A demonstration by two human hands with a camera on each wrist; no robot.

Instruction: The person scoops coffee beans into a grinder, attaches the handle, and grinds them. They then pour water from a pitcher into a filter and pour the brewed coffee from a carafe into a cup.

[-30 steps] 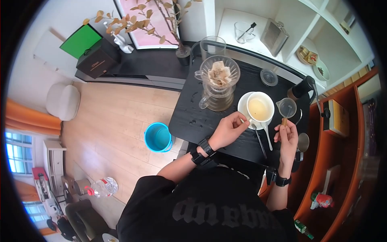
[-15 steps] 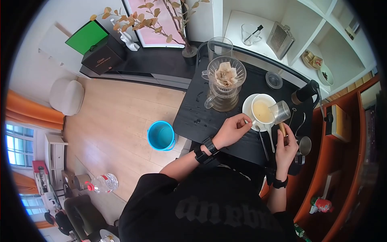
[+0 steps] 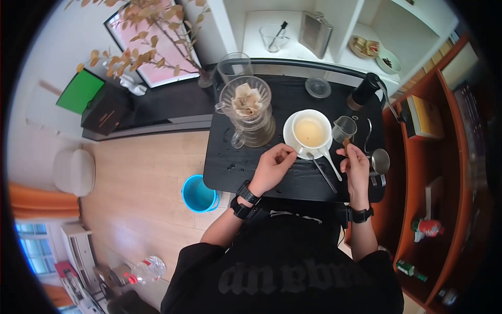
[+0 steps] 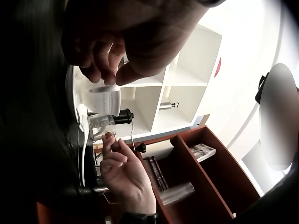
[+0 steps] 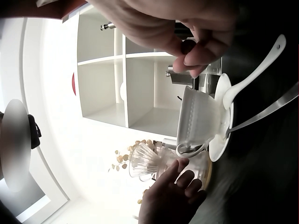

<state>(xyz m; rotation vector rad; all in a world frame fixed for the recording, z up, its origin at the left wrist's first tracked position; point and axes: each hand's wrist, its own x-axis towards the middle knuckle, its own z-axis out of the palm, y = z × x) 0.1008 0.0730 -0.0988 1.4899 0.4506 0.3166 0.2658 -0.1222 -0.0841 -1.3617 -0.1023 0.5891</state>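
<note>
A white cup (image 3: 309, 131) of pale yellowish liquid stands on a white saucer (image 3: 288, 127) on the black table. My left hand (image 3: 273, 166) pinches the cup's handle (image 5: 186, 150) between thumb and index finger. To the right of the cup, my right hand (image 3: 355, 170) holds a small glass pitcher (image 3: 345, 127) by its wooden handle (image 3: 346, 142), the fingertips curled round it. A white spoon (image 3: 332, 165) and a metal spoon (image 3: 323, 175) lean on the saucer's near side, handles towards me.
Left of the cup, a glass dripper (image 3: 244, 99) with a used paper filter sits on a glass server (image 3: 254, 132). A hand grinder (image 3: 363, 91), a clear lid (image 3: 318, 88) and a metal mug (image 3: 379, 161) surround the cup. A blue bucket (image 3: 200, 193) stands on the floor.
The glass pitcher came over to the cup and tilted above its rim, then moved back right and upright. My left hand stayed at the cup handle. The head view has shifted.
</note>
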